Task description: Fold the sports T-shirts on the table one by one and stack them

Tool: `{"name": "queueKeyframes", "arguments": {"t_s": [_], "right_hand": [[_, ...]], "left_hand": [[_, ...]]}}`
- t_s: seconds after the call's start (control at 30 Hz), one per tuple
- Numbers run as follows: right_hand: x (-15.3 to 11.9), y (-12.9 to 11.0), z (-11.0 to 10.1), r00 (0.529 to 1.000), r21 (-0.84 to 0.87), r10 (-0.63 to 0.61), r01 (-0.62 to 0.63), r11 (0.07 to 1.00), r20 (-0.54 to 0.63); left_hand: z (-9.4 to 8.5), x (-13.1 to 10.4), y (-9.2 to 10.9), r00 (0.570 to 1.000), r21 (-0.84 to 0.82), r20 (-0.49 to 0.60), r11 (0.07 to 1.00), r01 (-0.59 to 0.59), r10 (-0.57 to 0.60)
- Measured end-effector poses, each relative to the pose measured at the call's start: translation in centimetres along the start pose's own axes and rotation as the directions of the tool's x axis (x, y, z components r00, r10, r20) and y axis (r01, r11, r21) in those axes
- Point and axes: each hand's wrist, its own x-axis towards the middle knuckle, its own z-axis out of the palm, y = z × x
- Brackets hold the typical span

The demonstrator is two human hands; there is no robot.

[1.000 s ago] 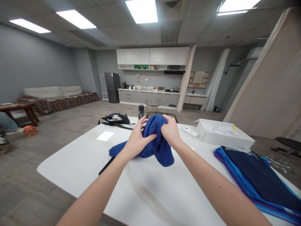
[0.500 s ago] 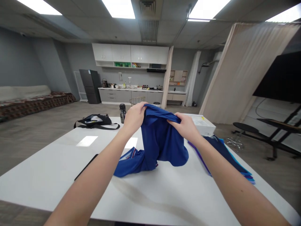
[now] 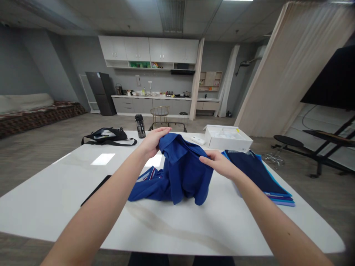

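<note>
A blue shirt [image 3: 185, 170] hangs bunched between my two hands, its upper part lifted off the white table [image 3: 69, 195]. Its lower left part lies on the tabletop, where a white, red and dark striped trim shows. My left hand [image 3: 155, 142] grips the top left of the cloth, with fingers extended along its upper edge and part of them hidden by fabric. On the other side, my right hand [image 3: 217, 162] pinches the right edge between thumb and fingers. Folds hide the inside of the shirt.
Right of the shirt lies a stack of folded dark and blue clothes [image 3: 252, 170], with a white box [image 3: 227, 138] behind it. A black bottle [image 3: 140, 126], a black bag [image 3: 108, 136] and a flat black object [image 3: 95, 190] are on the left.
Both hands have come down with the shirt, and its raised part hangs lower and more bunched. My left hand has shifted left. The head view has tilted downward.
</note>
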Motion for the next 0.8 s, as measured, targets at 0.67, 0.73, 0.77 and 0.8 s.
{"name": "queueKeyframes", "arguments": {"t_s": [0.67,0.73,0.77,0.8], "right_hand": [[6.0,2.0,-1.3,0.687,-0.356,-0.286,0.043,0.934,-0.668],[5.9,3.2,-0.3,0.763,-0.409,-0.263,-0.001,0.913,-0.590],[5.7,3.6,0.4,0.821,-0.402,-0.244,0.019,0.915,-0.517],[5.4,3.7,1.3,0.870,-0.380,-0.237,0.062,0.923,-0.433]], "left_hand": [[-1.4,0.1,-4.2,0.971,0.350,0.178,0.912,-0.212,0.158],[-0.5,0.1,-4.1,0.975,0.226,0.156,0.955,-0.191,0.158],[0.1,0.2,-4.1,0.974,0.181,0.163,0.966,-0.186,0.157],[0.8,0.1,-4.2,0.971,0.156,0.179,0.970,-0.186,0.158]]}}
